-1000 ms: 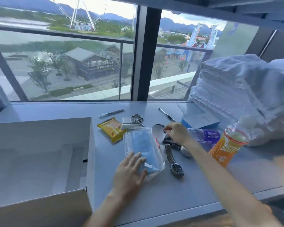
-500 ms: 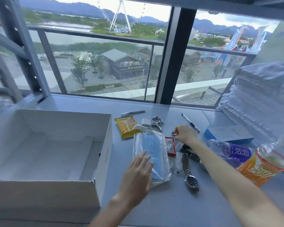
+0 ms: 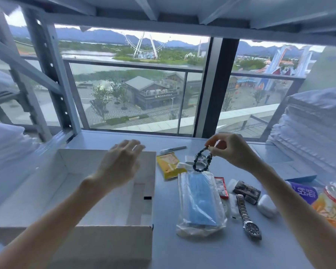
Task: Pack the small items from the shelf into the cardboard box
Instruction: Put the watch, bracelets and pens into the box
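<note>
Bracelet [image 3: 202, 161] pinched in right hand [image 3: 233, 150], dangling clear of shelf [image 3: 182, 255] clutter, probably for carrying leftward. Left hand [image 3: 120, 162] spread open, holding nothing, poised over empty cardboard box [image 3: 105, 241], perhaps to receive. Mask bag [image 3: 200, 202] and watch [image 3: 248, 220] not yet packed.

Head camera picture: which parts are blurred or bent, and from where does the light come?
In the head view, the open left hand over the white cardboard box is smeared by motion; the right hand pinching the dark beaded bracelet is sharper; the grey shelf posts lean and curve from wide-angle distortion; daylight comes from the window behind.
</note>
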A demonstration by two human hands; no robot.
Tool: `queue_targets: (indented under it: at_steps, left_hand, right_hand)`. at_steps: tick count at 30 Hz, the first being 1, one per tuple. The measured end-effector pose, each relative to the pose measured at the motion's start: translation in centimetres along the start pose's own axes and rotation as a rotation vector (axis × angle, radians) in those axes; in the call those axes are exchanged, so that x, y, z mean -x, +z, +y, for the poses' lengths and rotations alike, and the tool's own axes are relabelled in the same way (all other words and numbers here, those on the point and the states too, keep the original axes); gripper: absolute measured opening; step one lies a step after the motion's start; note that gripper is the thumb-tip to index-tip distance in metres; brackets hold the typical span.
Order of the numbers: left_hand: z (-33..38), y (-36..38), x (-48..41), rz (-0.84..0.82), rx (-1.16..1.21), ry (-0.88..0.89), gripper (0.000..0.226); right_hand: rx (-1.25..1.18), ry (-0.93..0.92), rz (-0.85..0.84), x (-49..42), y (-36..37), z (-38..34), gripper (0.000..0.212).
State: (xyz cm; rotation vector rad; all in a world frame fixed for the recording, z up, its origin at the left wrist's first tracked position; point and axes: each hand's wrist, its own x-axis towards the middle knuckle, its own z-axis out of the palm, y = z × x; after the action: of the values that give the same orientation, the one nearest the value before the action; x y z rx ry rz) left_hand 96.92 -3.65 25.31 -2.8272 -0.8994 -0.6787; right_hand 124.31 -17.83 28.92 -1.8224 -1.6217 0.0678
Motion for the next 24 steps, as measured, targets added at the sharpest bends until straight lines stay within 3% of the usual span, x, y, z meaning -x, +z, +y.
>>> queue_targets:
  at_steps: [4,9,18,24]
  left_hand:
    - [-8.2,1.4,-0.7,-0.170,-0.136,-0.120,0.053]
    - [-11.8,3.1,0.2,-0.282,-0.166,-0.076,0.036]
    - [-13.4,4.4,0.8,-0.193,-0.137,0.045,0.029]
    - [-13.6,4.8,0.0,-0.174,-0.105,0.025,0.036]
  right_hand:
    - [-0.153,-0.082,-0.021,-0.8,1.3,-5.8,0.012]
    - [-0.185,-0.116,-0.094,-2.7,6.6,-10.5,0.012]
    - [0.289,-0.081,-0.329,-6.3,14.6,-11.7,0.013]
    - [0.434,-0.012,-0.296,-6.1,17.5,-10.6,0.023]
